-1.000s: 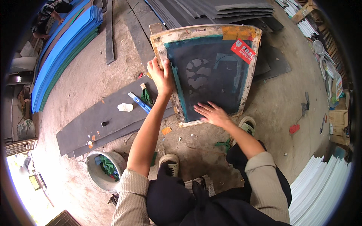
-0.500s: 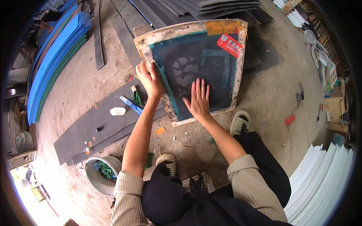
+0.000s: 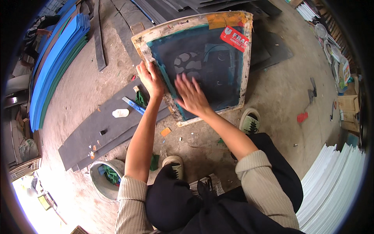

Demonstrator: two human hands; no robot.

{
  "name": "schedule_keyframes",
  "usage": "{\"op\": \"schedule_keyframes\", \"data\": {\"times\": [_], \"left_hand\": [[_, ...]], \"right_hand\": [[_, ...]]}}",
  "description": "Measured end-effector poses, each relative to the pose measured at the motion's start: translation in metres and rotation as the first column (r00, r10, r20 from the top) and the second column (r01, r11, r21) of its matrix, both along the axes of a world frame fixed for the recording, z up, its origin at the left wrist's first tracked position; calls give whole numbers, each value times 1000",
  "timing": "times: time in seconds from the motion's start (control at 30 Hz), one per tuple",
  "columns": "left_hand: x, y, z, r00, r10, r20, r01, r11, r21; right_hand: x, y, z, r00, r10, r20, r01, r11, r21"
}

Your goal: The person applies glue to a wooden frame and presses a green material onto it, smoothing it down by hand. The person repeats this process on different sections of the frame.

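Note:
A silk-screen frame (image 3: 230, 66) stands tilted in front of me, its pale wooden border stained with paint and orange tape. Dark mesh fills it, showing lighter stencil shapes and a teal edge; a red sticker (image 3: 235, 38) sits at the upper right. My left hand (image 3: 152, 80) grips the frame's left side, with the fingers partly hidden behind the wood. Fingers spread, my right hand (image 3: 191, 95) lies against the lower left of the mesh, slightly blurred, holding nothing.
Left of the frame, a blue utility knife (image 3: 133, 105) and a white bottle (image 3: 120, 113) lie on dark sheets (image 3: 83, 136). A bucket of scraps (image 3: 94, 177) stands nearby. Blue sheets (image 3: 58, 64) are stacked far left, white sheets (image 3: 331, 187) at lower right.
My right hand has moved left across the mesh, from its lower middle toward the left edge. The frame appears slightly higher and further left, with my left hand still on its side.

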State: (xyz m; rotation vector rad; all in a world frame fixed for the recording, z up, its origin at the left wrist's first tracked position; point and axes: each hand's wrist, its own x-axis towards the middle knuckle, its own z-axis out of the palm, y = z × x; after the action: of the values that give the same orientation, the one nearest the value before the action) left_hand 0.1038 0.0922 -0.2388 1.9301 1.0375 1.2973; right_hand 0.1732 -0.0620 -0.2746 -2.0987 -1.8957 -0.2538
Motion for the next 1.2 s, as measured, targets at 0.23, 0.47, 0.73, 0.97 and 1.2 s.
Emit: {"op": "schedule_keyframes", "data": {"times": [0.23, 0.47, 0.73, 0.97, 1.2], "left_hand": [[-6, -1, 4, 1000, -10, 11, 10, 1000, 13], [-11, -9, -7, 998, -49, 41, 51, 998, -42], [-7, -10, -8, 999, -42, 17, 42, 999, -11], [-6, -17, -3, 1000, -9, -4, 9, 999, 44], [-11, -15, -10, 1000, -18, 21, 20, 995, -97]], "right_hand": [[64, 0, 26, 958, 194, 213, -202, 979, 15], [24, 41, 58, 985, 40, 168, -51, 997, 59], [76, -92, -47, 860, 459, 223, -392, 874, -286], [38, -2, 31, 849, -518, -108, 529, 822, 212], [-22, -55, -70, 290, -662, -691, 904, 427, -30]]}}
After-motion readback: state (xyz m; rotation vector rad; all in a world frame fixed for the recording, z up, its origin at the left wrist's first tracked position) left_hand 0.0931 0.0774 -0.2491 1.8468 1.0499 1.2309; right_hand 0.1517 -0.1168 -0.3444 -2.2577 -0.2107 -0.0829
